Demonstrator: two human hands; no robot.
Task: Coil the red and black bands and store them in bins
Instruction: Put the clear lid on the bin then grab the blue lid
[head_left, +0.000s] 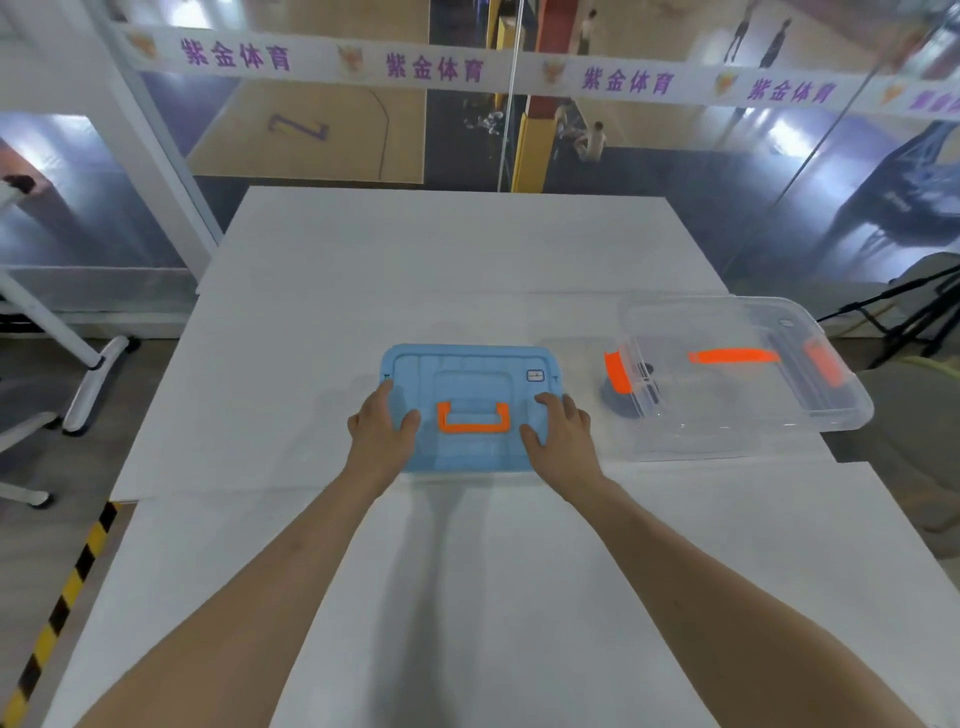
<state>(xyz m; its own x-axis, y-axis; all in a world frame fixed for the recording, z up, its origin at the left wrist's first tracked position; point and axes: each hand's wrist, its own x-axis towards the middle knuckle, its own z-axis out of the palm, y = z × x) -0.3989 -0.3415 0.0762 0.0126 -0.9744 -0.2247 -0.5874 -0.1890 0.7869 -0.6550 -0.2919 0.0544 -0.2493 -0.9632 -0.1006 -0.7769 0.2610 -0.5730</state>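
Two hands on one lid | left hand (382, 428) and right hand (558, 431) flat, fingers spread, pressing blue-lidded bin (467, 364) mid-worktop (415, 260) | clear bin (753, 415) just to its right, dark rounded shape (618, 402) inside

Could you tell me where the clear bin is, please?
In the head view, the clear bin sits on the white table, at its right edge, just right of the blue-lidded bin.

The white table (363, 270) bears a blue-lidded bin (467, 369) and, rightward, a clear bin (727, 415)
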